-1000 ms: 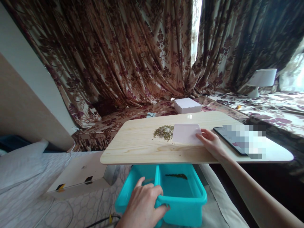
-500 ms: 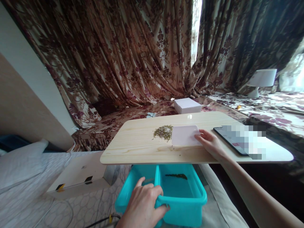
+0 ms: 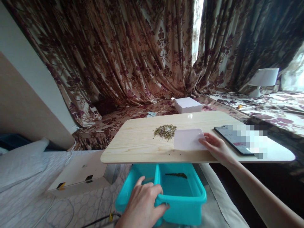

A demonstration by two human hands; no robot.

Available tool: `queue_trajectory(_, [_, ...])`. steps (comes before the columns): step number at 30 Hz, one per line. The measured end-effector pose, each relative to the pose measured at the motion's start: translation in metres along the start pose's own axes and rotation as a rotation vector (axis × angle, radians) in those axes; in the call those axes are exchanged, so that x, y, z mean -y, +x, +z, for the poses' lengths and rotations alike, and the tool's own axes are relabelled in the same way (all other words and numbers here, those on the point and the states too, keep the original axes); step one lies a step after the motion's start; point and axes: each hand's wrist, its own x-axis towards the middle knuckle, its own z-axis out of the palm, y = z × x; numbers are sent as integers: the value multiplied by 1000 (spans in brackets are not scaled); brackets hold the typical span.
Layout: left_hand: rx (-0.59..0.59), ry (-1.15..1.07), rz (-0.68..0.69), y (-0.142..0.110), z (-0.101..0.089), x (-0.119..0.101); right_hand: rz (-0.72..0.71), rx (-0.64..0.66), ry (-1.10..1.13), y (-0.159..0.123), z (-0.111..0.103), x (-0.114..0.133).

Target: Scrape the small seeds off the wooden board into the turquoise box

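Note:
My right hand (image 3: 215, 146) pinches a thin white plastic scraper (image 3: 188, 139) by its right edge, low over a pale wooden board (image 3: 133, 139). At the scraper's left edge lies a loose pile of small green grains with some white ones (image 3: 164, 132). A few stray grains sit near the board's front edge. Below the board, my left hand (image 3: 145, 202) grips the front rim of a turquoise two-compartment bin (image 3: 182, 207) at its divider. The bin's right compartment holds a small streak of dark green grains (image 3: 176, 174); my hand partly hides the left compartment.
A tablet (image 3: 234, 141) lies on the board's right side, partly pixelated. Behind the board stands a white box (image 3: 188, 105). To the left, a larger white box (image 3: 78, 174) rests on the bed, with a cable (image 3: 102, 220) in front. A lamp (image 3: 264, 79) stands at far right.
My right hand has drawn the scraper slightly to the right and towards me, uncovering more of the pile's right side. My left hand stays on the bin.

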Motion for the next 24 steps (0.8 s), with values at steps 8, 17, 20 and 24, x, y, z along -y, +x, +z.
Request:
queue_trajectory(8, [12,1,-10,0,-4,-5,-20,-116,-25,-25,-12,-6])
queue_trajectory(17, [32,-7,-19,-1,-4,-5,-15,-110,24,-42,6,0])
queue_trajectory(20, [20,-9,-21,-2,-3,-3,-40,-72,20,-39,20,-2])
queue_trajectory(24, [19,-26,-19,-2,-4,-1,-41,34,45,-41,33,-4])
